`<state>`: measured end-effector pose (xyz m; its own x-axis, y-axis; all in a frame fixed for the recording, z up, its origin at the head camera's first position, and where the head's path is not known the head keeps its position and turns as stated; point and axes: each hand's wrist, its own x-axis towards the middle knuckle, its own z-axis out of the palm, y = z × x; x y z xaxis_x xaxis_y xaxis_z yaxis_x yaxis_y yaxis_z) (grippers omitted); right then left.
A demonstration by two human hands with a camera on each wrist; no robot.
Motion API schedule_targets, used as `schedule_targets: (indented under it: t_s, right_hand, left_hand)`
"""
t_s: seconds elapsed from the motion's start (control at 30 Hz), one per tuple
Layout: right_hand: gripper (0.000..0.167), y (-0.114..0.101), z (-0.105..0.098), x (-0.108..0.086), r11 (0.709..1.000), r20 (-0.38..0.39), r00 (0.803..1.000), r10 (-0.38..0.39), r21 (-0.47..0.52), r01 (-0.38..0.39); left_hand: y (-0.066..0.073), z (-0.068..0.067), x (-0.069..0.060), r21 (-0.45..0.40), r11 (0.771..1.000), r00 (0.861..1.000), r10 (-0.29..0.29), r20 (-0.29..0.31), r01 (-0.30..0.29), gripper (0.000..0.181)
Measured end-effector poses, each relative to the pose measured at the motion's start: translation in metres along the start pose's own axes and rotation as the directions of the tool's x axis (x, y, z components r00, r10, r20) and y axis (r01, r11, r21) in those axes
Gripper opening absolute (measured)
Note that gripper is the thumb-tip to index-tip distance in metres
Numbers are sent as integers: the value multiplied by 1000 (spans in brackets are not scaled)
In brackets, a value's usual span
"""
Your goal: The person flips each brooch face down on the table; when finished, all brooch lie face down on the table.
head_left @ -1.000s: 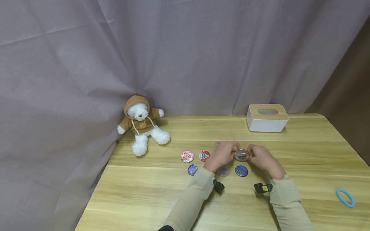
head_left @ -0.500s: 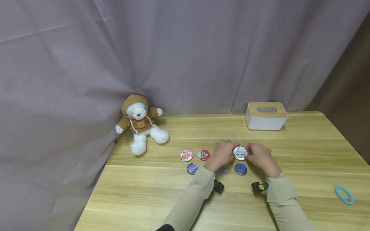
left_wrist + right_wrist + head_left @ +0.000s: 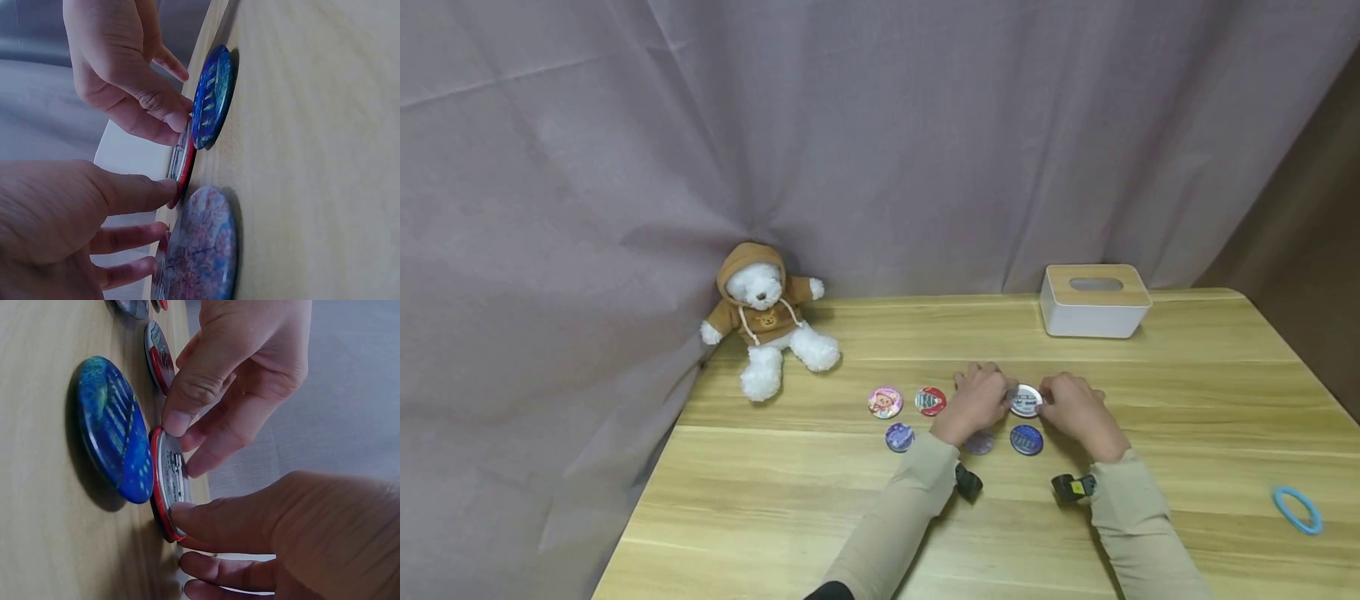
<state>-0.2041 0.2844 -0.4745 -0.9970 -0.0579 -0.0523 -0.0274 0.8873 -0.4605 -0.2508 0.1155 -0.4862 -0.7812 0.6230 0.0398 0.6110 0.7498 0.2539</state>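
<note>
A round pin-back badge (image 3: 1025, 401) with a red rim lies low at the table, its silver metal back and pin (image 3: 179, 475) facing up. My left hand (image 3: 976, 403) pinches its left edge. On the opposite edge, my right hand (image 3: 1078, 412) grips it, the thumb lying over the metal back in the right wrist view. Just in front sits a blue badge (image 3: 1026, 440), face up. A pale purple badge (image 3: 979, 442) is partly covered by my left wrist. Farther left are a red badge (image 3: 930, 402), a pink bear badge (image 3: 885, 402) and a violet badge (image 3: 899, 437).
A white plush bear (image 3: 763, 312) in a brown hoodie sits at the back left of the wooden table (image 3: 760, 517). At the back right stands a tissue box (image 3: 1095, 302) with a wooden lid. A light blue ring (image 3: 1297, 511) lies near the right side.
The badge between my hands changed its tilt, its back catching the light half a second ago, and now lies a little flatter. My right hand has shifted slightly left since one second ago.
</note>
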Motion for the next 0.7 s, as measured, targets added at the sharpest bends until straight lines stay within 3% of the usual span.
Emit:
schedule_targets:
  t_s: [0.37, 0.6, 0.7]
  right_hand:
    - [10, -4, -3, 3, 999, -19, 999, -38, 0, 38]
    - [13, -20, 1, 6, 994, -57, 993, -104, 15, 105]
    - [17, -29, 2, 10, 990, -86, 986, -143, 7, 144]
  left_hand:
    - [-12, -5, -1, -12, 1000, 1000, -13, -23, 13, 12]
    - [-23, -5, -10, -34, 999, 998, -36, -52, 34, 33]
    - [-27, -9, -14, -55, 998, 997, -46, -60, 43, 31]
